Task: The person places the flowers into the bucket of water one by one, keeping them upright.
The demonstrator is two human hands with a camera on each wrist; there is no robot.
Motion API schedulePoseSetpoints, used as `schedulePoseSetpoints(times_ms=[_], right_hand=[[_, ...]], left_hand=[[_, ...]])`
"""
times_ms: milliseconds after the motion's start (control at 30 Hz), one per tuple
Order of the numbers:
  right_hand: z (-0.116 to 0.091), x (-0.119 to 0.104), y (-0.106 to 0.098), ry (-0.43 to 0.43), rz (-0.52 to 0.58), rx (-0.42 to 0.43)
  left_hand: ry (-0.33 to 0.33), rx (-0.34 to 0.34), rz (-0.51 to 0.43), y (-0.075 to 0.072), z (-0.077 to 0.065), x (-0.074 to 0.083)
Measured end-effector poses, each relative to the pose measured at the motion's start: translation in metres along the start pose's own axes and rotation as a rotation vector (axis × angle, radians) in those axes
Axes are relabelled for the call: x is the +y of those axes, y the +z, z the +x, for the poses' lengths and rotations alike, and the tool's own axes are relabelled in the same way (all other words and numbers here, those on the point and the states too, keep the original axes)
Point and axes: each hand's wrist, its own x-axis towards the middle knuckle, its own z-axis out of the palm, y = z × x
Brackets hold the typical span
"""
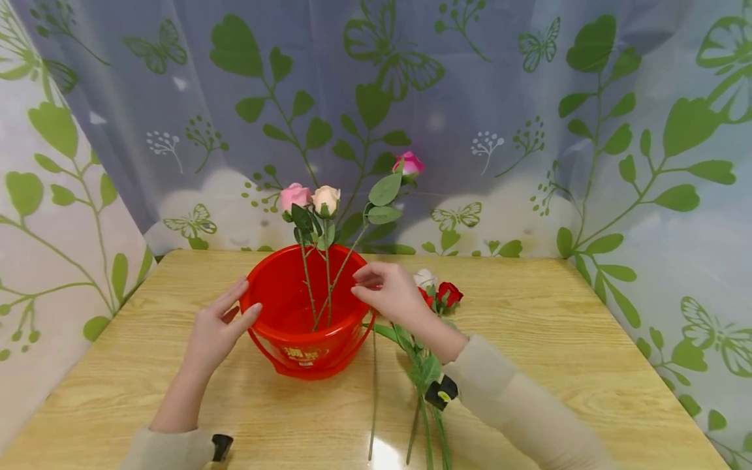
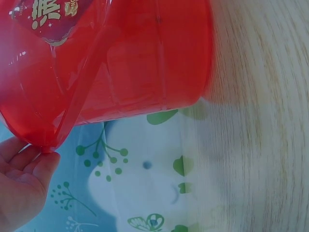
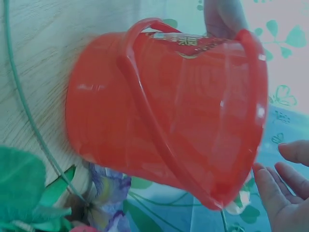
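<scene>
A red plastic bucket (image 1: pixel 305 346) stands upright on the table, gold lettering on its front. My left hand (image 1: pixel 217 333) holds its left rim, beside the end of the handle (image 2: pixel 79 96), fingers and thumb at the edge. Over the right rim is my right hand (image 1: pixel 390 294), its thumb and fingers apart with nothing between them. Inside the bucket stand a pink rose (image 1: pixel 295 196), a cream rose (image 1: pixel 326 200) and a taller magenta rose (image 1: pixel 409 163), which leans right. Their stems reach down toward the bottom.
Right of the bucket, partly under my right forearm, lie a red rose (image 1: pixel 450 294), a white flower (image 1: pixel 424 279) and green stems. A purple flower (image 3: pixel 108 193) shows near the bucket's base. Behind the wooden table (image 1: pixel 558 378) hangs a leaf-and-butterfly curtain (image 1: pixel 505 196).
</scene>
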Motion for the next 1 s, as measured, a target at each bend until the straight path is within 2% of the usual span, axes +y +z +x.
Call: schedulePoseSetpoints(times_ms=[167,400,1000], right_hand=[[-0.012,0.004,-0.014,-0.019,0.013,0.03],[-0.027,0.017,-0.027,-0.03,-0.038,0.052],[-0.064,0.061,-0.049,0.157,-0.037,0.044]], left_hand=[[-0.001,0.001,0.005,-0.002,0.0,0.0],[-0.004,-0.003,0.018,-0.003,0.0,0.002],[0.0,-0.004,0.02,0.0,0.0,0.003]])
